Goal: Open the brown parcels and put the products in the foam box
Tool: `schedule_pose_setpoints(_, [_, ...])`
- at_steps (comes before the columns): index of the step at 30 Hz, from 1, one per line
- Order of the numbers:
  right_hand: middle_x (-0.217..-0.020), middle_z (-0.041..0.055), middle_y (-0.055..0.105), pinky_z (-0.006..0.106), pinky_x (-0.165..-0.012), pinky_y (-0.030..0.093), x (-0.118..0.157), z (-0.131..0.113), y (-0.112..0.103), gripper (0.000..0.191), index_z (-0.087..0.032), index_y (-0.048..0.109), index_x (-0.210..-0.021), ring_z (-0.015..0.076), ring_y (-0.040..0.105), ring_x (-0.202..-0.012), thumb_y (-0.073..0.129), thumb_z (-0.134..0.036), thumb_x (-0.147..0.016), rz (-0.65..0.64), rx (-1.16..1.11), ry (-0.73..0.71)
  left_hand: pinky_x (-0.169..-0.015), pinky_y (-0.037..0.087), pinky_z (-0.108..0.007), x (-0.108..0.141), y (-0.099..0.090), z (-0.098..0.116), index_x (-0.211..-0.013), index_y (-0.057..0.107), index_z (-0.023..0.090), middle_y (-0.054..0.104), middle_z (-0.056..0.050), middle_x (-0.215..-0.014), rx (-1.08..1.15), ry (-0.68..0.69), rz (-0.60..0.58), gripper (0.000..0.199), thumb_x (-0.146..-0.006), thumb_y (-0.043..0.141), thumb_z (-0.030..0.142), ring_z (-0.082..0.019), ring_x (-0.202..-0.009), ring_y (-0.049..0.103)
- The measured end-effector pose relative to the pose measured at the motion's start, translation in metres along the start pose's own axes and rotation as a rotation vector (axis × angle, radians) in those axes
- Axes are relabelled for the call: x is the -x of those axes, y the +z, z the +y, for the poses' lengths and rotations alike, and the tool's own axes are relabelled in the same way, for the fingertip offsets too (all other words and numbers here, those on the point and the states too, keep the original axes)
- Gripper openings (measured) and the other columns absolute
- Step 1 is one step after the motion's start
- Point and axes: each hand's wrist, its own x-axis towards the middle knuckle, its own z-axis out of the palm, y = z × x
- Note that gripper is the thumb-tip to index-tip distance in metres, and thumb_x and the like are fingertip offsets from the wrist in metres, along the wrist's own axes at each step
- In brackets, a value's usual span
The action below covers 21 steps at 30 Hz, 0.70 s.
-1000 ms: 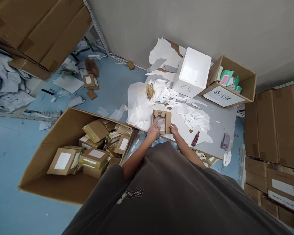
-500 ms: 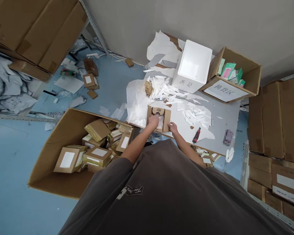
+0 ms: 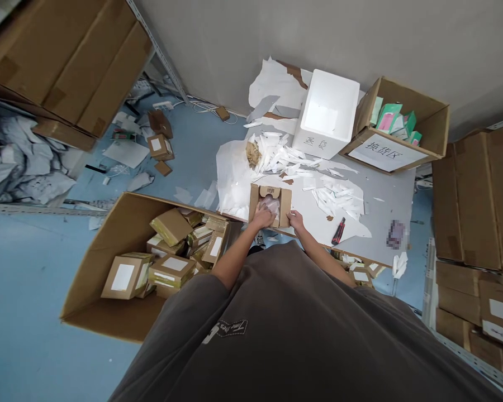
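An opened small cardboard box (image 3: 285,207) stands at the table's near edge, flaps up, with clear plastic wrapping (image 3: 272,204) inside. My left hand (image 3: 264,215) reaches into it, fingers stretched over the plastic; whatever the wrapping covers cannot be made out. At the box's right side my right hand (image 3: 295,219) pinches the cardboard edge between thumb and fingers. Further right lies a red and black utility knife (image 3: 338,231), touched by neither hand.
White paper strips (image 3: 276,153) are heaped behind the box. A white foam bin (image 3: 327,111) and a carton of green boxes (image 3: 427,120) stand at the back. Left of the table (image 3: 381,212), a large carton (image 3: 92,268) holds several parcels.
My left hand has gone from a closed fist over the box to fingers spread on the plastic. My right hand keeps its hold. The view has shifted slightly.
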Motion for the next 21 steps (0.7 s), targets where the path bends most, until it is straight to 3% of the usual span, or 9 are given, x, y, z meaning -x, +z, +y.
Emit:
schedule_pose_setpoints(3, [-0.079,0.0007,0.073,0.031,-0.073,0.053,0.000,-0.001,-0.002,0.030,-0.025,0.061,-0.083,0.0244,0.068,-0.086,0.077,-0.048,-0.069,0.015,0.009,0.000,-0.138,0.019,-0.059,0.001,-0.005,-0.008,-0.121,0.083,0.021,0.076,-0.008,-0.144,0.138,0.023,0.001,0.050,-0.113,0.037,0.041,-0.029,-0.162,0.040])
schedule_pose_setpoints(7, [-0.075,-0.0001,0.071,0.031,-0.072,0.053,0.002,0.003,-0.002,0.027,-0.026,0.061,-0.082,0.0245,0.068,-0.084,0.077,-0.046,-0.070,0.042,0.062,0.021,-0.140,0.014,-0.054,0.022,0.002,-0.021,-0.099,0.087,0.025,0.082,-0.004,-0.131,0.191,0.125,-0.014,0.042,-0.109,0.047,0.036,-0.027,-0.159,0.045])
schedule_pose_setpoints(10, [-0.075,0.0001,0.070,0.031,-0.071,0.054,0.005,0.009,0.003,0.026,-0.026,0.062,-0.084,0.0241,0.069,-0.083,0.073,-0.045,-0.072,0.073,0.060,0.028,-0.141,0.010,-0.055,0.040,0.012,-0.022,-0.093,0.088,0.024,0.080,-0.006,-0.136,0.196,0.160,0.006,0.030,-0.102,0.062,0.037,-0.029,-0.165,0.036])
schedule_pose_setpoints(13, [-0.078,0.0010,0.071,0.032,-0.072,0.056,0.009,0.016,0.011,0.026,-0.026,0.061,-0.090,0.0241,0.069,-0.084,0.069,-0.046,-0.076,0.129,0.020,0.034,-0.140,0.005,-0.058,0.049,0.016,-0.017,-0.086,0.087,0.025,0.075,-0.004,-0.146,0.198,0.204,0.025,0.030,-0.102,0.065,0.039,-0.031,-0.170,0.025])
schedule_pose_setpoints(18, [-0.079,-0.0004,0.068,0.032,-0.073,0.058,0.010,0.017,0.026,0.027,-0.027,0.051,-0.091,0.0223,0.070,-0.084,0.064,-0.048,-0.079,0.176,-0.097,0.031,-0.140,0.004,-0.060,0.045,0.009,-0.012,-0.090,0.085,0.025,0.071,-0.005,-0.151,0.123,0.235,0.060,0.022,-0.089,0.086,0.047,-0.036,-0.170,0.023])
schedule_pose_setpoints(21, [-0.080,-0.0012,0.067,0.032,-0.076,0.059,0.002,0.007,0.030,0.025,-0.029,0.048,-0.090,0.0219,0.070,-0.087,0.062,-0.048,-0.081,0.172,-0.073,0.001,-0.140,0.004,-0.063,0.041,0.001,-0.013,-0.104,0.084,0.023,0.063,-0.012,-0.159,0.041,0.211,0.127,0.040,-0.078,0.096,0.050,-0.040,-0.169,0.022])
